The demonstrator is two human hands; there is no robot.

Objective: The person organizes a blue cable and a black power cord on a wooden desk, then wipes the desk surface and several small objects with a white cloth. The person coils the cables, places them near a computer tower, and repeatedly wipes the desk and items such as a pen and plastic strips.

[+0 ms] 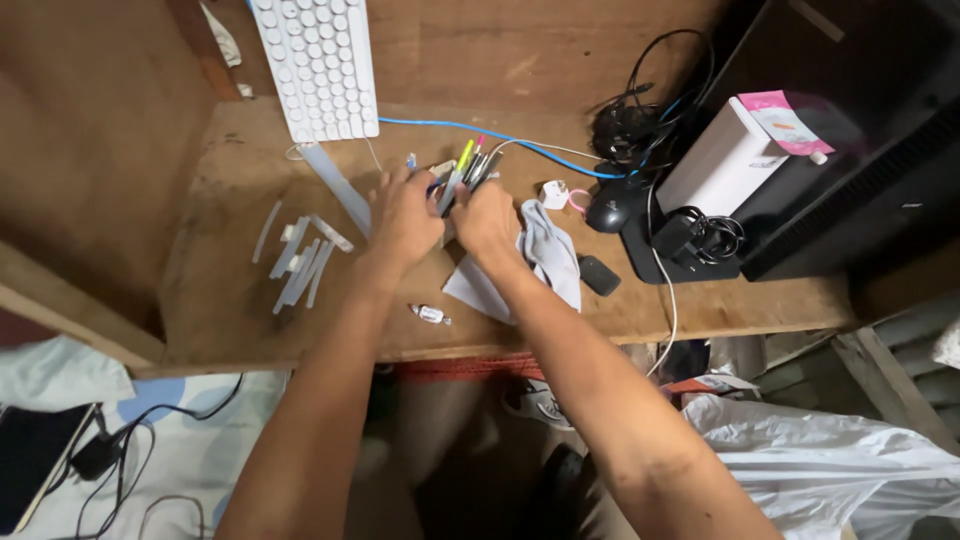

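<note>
Both my hands meet at the middle of a wooden desk [230,300]. My left hand [403,220] and my right hand [484,217] together grip a bundle of pens and markers [464,165] that fans out away from me, one yellow-green, one pink, the rest dark. A grey cloth [548,250] lies just right of my right hand, over a sheet of white paper [472,290]. A small wrapped candy [430,314] rests near the desk's front edge, below my left wrist.
A white keyboard [318,62] leans at the back. Several pale sticks [298,265] lie at the left. A blue cable [520,140], black mouse [607,210], white box [722,155], tangled black cords [625,125] and a dark monitor [870,190] crowd the right. White plastic bag [830,450] lies below.
</note>
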